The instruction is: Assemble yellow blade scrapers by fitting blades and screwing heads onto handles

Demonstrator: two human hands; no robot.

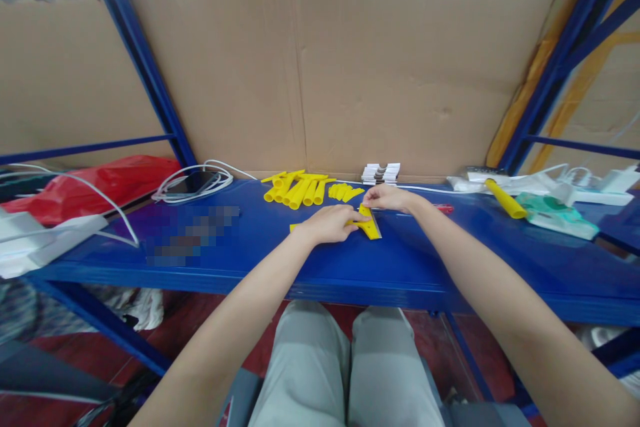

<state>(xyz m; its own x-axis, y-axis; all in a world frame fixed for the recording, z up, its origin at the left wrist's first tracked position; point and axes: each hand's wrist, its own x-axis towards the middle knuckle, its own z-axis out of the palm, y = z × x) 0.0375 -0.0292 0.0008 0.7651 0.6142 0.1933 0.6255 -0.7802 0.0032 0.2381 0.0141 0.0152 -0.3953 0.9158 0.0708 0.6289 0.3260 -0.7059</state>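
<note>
My left hand is wrapped round a yellow scraper tool with a wide flat head, lying low over the blue table. Part of its yellow handle shows to the left of that hand. At the top corner of the scraper's head, the fingers of my right hand are pinched together; anything between them is too small to make out. Behind my hands lie several yellow tubular handles and a row of small yellow pieces. A stack of white-and-dark parts stands beyond my right hand.
The blue table has a cardboard wall behind it. A red bag and coiled white cable are at left. A red-handled tool, yellow handle, green packet and power strip lie at right.
</note>
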